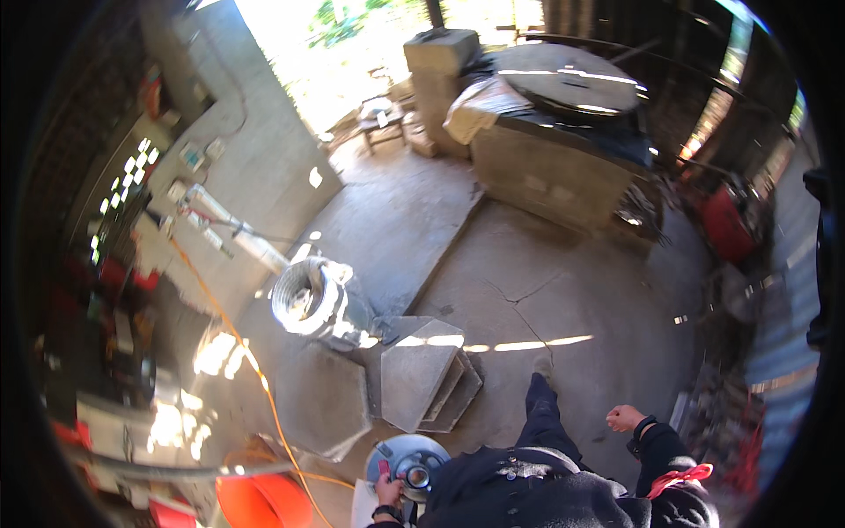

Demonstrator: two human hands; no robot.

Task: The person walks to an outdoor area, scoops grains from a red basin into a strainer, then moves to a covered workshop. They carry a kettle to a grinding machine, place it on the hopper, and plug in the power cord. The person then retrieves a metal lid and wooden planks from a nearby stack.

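My left hand (388, 491) is low in the picture, its fingers closed around a small red object (383, 468) whose kind I cannot make out. That hand rests beside a round, bluish-grey machine part (407, 451) with a dark, ring-shaped centre. My right hand (625, 418) hangs over the concrete floor, away from any object. Its fingers are curled in, and nothing shows in them. A dark band circles each wrist, and a red cloth (680, 480) is tied round my right sleeve.
Hexagonal slabs (321, 400) lie ahead on the left, with more stacked slabs (427, 370) beside them. Behind stands a coil of wire (304, 295). An orange cord (262, 378) crosses the floor near an orange bucket (264, 502). A concrete stove (550, 172) bears a large round lid (570, 77).
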